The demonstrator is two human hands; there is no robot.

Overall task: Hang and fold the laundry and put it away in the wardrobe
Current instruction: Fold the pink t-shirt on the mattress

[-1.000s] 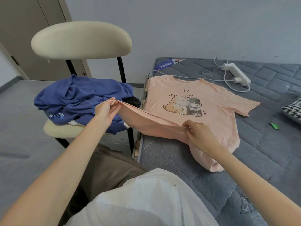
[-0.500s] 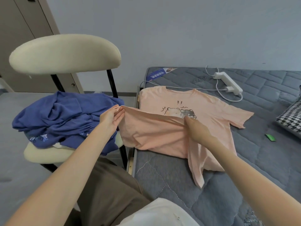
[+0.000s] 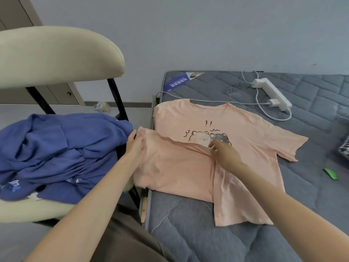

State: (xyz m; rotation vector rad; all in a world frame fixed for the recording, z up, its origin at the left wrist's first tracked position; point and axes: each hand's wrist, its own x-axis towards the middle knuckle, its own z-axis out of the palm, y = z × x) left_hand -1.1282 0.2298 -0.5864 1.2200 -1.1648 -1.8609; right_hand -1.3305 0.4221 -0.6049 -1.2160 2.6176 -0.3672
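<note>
On the mattress (image 3: 188, 233), a peach T-shirt (image 3: 245, 148), lower left part folded up over its print. Fold's left corner pinched in the left hand (image 3: 135, 146); right corner under the right hand (image 3: 224, 154) — blurred, seemingly pinched too. Hands apart. Just left: blue clothes (image 3: 56, 148) heaped on a chair (image 3: 56, 57).

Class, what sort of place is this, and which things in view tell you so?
Probably a bedroom: a quilted grey mattress, a peach T-shirt spread on it, blue clothes heaped on a chair.
</note>
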